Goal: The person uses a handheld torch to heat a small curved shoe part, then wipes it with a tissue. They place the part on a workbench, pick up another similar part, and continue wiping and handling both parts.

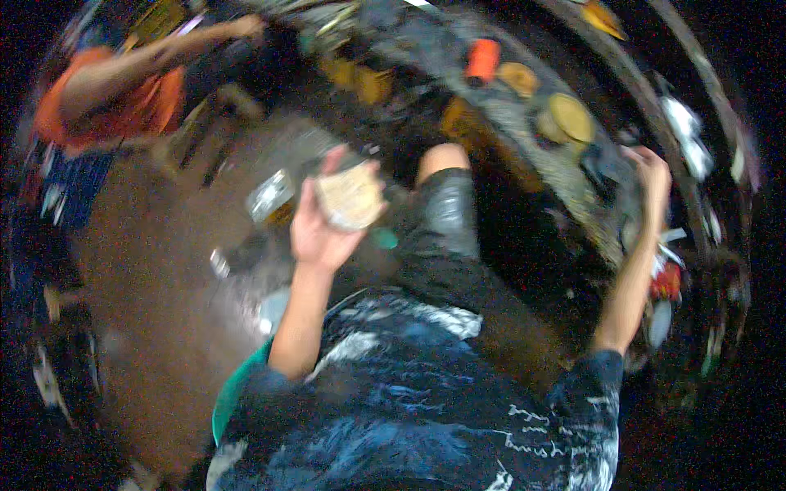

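1. Step in hand, as I judge it: the disc (350,196) is being held up on the left while the right arm reaches out to the side.
2. The left grip (323,229) is closed around the disc, thumb at one side and fingertips round the far edge. The disc is round and pale, held in front of the body, to the left of the bent knee (444,159). Blur hides whether it is solid or a filled dish.
3. The right grip (653,172) is out by the desk (565,180), near its dark clutter. It is too smeared to say whether the fingers are spread, closed or holding anything.
4. On the desk stand an orange cylinder (483,60) and a yellow-topped tub (566,120), with a flat yellow round (518,79) between them.
5. Any next move, in my judgement, calls for keeping the disc steady and level on the left, in case it is loose or filled, and for a careful right reach among the close-set things.
6. Writing: white script-like strokes run across the shirt (409,401), too blurred to read. The silver packet (270,196) on the left and the red packet (666,281) on the right show no legible print. I can make out no brand or label anywhere.
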A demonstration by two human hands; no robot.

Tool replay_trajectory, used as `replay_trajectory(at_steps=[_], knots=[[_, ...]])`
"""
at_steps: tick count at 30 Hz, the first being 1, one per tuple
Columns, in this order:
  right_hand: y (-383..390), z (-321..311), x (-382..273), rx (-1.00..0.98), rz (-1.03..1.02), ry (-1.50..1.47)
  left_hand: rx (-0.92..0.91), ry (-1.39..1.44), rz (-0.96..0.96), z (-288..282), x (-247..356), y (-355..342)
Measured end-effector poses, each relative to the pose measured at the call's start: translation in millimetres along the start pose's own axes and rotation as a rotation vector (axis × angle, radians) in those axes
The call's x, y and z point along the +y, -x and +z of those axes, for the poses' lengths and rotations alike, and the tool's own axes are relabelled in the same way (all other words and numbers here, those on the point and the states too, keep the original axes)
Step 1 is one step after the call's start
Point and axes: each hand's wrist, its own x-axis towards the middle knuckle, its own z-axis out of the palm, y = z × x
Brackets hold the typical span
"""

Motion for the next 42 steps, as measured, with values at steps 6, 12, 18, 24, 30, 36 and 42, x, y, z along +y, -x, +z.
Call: replay_trajectory(at_steps=[6,12,18,24,30,36,42], knots=[[-17,11,59,0.137,-0.124,-0.516,-0.060,-0.206,0.014,30,2,-28],[2,36,80,0.267,-0.075,-0.711,-0.047,-0.186,0.004,41,2,-19],[1,23,106,0.308,-0.355,-0.425,-0.017,-0.100,-0.056,35,-2,-25],[8,31,103,0.307,-0.382,-0.381,-0.084,0.126,-0.069,10,-8,-25],[37,27,57,0.340,0.088,-0.727,-0.038,0.132,-0.125,-1,-8,-21],[63,2,46,0.240,0.150,-0.988,0.083,0.168,-0.108,-16,-11,-19],[57,13,63,0.295,0.105,-0.757,0.030,0.083,-0.097,-32,-13,-21]])
